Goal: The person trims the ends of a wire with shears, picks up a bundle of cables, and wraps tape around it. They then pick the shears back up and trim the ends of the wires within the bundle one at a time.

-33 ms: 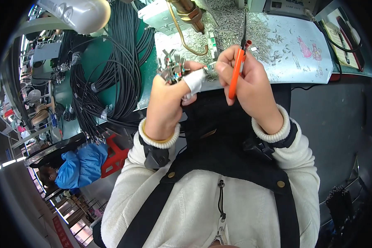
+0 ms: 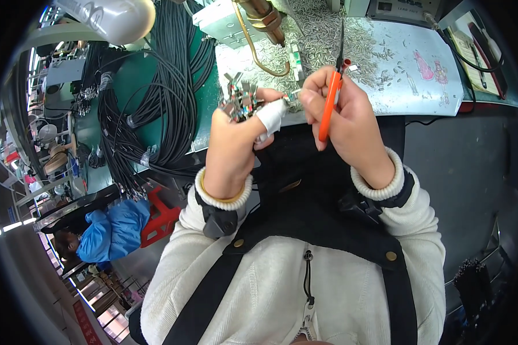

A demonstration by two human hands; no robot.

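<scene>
My left hand [image 2: 233, 141] is closed around a bunch of small metal connectors [image 2: 240, 102] with coloured bits at their ends. White tape [image 2: 271, 115] wraps its thumb. At its fingertips a small light-coloured piece [image 2: 290, 96] points toward my right hand [image 2: 345, 118]. The right fingers are curled with an orange-handled tool [image 2: 329, 106] held across the palm. Its thin dark tip points away from me; its exact kind is unclear. Whether the right thumb and forefinger also pinch the small piece is hard to see.
Many small metal pins [image 2: 322, 34] lie scattered over the worktop sheet [image 2: 443, 63]. Just beyond my hands stands a machine with a brass-coloured spindle [image 2: 265, 20] and bent tube [image 2: 253, 52]. Coiled black cables [image 2: 172, 86] lie at left. A person in blue [image 2: 112, 230] is farther left.
My right hand and the orange-handled tool have shifted slightly toward me. The connector bunch in my left hand has turned a little, and that wrist has moved slightly right.
</scene>
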